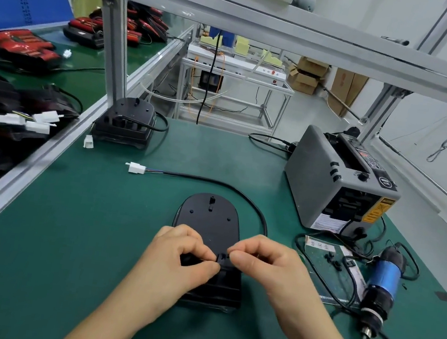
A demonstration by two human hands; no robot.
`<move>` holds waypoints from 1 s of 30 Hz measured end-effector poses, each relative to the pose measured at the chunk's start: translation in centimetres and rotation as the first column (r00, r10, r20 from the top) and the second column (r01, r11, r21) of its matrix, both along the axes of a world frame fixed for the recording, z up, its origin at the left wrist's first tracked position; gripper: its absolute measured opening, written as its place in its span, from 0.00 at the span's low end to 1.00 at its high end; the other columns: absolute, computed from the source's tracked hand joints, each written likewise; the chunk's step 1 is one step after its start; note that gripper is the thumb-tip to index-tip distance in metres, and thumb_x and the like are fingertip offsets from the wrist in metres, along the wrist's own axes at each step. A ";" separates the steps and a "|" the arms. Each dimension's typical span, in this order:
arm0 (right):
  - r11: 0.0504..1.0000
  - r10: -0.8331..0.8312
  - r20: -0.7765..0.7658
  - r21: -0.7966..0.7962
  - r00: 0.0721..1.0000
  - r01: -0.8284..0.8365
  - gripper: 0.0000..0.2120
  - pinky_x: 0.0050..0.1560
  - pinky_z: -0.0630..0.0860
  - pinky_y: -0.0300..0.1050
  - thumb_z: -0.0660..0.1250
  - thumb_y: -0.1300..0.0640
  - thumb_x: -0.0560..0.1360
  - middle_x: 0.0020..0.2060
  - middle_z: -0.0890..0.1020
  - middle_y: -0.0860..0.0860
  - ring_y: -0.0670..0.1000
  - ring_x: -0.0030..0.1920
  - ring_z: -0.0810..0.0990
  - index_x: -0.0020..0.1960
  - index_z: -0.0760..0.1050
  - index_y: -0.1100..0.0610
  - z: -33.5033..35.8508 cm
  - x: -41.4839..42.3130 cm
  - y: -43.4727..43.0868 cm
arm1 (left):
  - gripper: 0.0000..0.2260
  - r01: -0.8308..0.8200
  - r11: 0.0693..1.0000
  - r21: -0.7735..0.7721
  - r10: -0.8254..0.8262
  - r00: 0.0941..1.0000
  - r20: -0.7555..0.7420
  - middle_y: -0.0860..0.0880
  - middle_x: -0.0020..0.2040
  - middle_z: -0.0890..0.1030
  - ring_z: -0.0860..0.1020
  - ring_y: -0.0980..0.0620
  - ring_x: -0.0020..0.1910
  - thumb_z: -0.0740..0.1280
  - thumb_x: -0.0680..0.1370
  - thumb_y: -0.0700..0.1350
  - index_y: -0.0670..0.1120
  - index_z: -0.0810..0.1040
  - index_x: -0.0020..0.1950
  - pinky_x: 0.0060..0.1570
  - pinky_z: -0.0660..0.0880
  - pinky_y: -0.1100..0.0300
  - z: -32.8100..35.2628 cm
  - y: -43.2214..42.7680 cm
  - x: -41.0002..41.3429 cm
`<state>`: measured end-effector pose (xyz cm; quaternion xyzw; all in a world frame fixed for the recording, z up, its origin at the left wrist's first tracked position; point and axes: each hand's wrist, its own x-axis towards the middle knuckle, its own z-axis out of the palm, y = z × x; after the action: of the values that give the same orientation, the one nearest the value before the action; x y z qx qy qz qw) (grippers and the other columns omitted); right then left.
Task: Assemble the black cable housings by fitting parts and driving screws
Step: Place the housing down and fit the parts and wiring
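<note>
My left hand (184,255) and right hand (260,263) are both down on the black housing (208,224), which lies flat mid-desk, a little toward the near edge, rounded end pointing away from me. Fingers curled on both sides: each hand pinches the black clip (222,259) at the housing's near half, thumbs and forefingers almost meeting over it.

The cable (242,193) loops from the housing's right side out and back toward the far-left, ending in a white connector (135,167) on the green desk (64,233).

Writing now: the grey tape dispenser (327,178) near the far-right corner carries a yellow warning label (377,211), a white sticker (327,222) of fine print and a round badge, all too blurred for me to read. The paper strip (318,244) in front of it has dark characters I cannot make out.

The blue electric screwdriver (381,283) lies by the right edge, tip toward me, with small black parts (331,259) just beside it. A stack of housings (125,124) sits at the far-left corner.

Open mat runs from my left hand to the left edge rail.
</note>
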<state>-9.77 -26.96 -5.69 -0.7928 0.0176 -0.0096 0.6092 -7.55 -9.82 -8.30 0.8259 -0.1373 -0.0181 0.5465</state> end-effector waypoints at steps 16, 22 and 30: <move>0.990 0.060 -0.052 -0.122 0.997 -0.066 0.07 0.35 0.68 0.28 0.74 0.60 0.69 0.31 0.80 0.43 0.37 0.30 0.73 0.35 0.81 0.50 -0.1 0.5 0.1 | 0.06 0.001 1.000 -0.006 -0.001 1.000 0.016 0.65 0.44 0.74 0.69 0.65 0.52 0.74 0.68 0.46 0.56 0.81 0.33 0.44 0.60 0.80 -0.2 0.0 0.0; 0.972 0.068 -0.063 -0.219 0.996 -0.080 0.05 0.38 0.68 0.28 0.75 0.59 0.69 0.32 0.79 0.41 0.37 0.33 0.74 0.39 0.79 0.51 0.1 0.9 0.1 | 0.06 -0.004 1.000 -0.023 0.005 1.000 0.017 0.65 0.44 0.74 0.69 0.64 0.53 0.74 0.68 0.45 0.54 0.81 0.33 0.45 0.60 0.80 -0.4 0.0 0.0; 0.935 0.111 -0.072 -0.329 0.991 -0.129 0.07 0.37 0.69 0.30 0.74 0.57 0.70 0.30 0.79 0.40 0.37 0.32 0.74 0.34 0.80 0.49 0.5 1.3 0.2 | 0.06 0.099 0.994 -0.038 -0.096 0.993 0.062 0.63 0.47 0.75 0.68 0.64 0.58 0.72 0.72 0.44 0.56 0.82 0.40 0.50 0.60 0.78 -0.3 1.0 -0.2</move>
<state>-8.47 -26.76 -5.22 -0.8839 -0.0169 0.0453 0.4652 -7.75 -8.78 -8.65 0.8071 -0.1941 -0.0170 0.5573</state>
